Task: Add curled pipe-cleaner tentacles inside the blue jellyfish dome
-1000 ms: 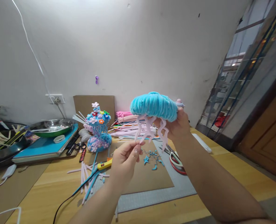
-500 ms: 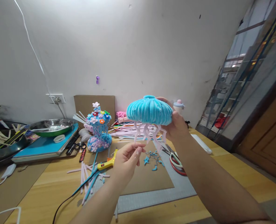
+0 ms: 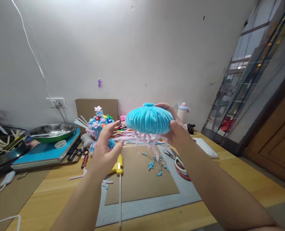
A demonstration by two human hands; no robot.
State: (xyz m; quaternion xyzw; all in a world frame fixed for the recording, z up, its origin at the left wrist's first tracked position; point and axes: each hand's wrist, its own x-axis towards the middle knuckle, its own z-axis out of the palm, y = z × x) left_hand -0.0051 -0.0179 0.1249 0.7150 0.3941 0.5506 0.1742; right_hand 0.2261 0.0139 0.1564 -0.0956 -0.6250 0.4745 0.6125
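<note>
left hand (image 3: 104,150): fingers held apart, 8 o'clock from blue jellyfish (image 3: 149,119) | right hand (image 3: 179,129): jellyfish gripped at 3 o'clock | flower tower (image 3: 97,124): partly hidden

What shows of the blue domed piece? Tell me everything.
The blue domed piece has bright, fuzzy-looking ribs running down from a small flat cap on top. Wavy pale pink strands hang beneath it. It is held up over the wooden table, dome uppermost, gripped at its right side by the right hand alone.
</note>
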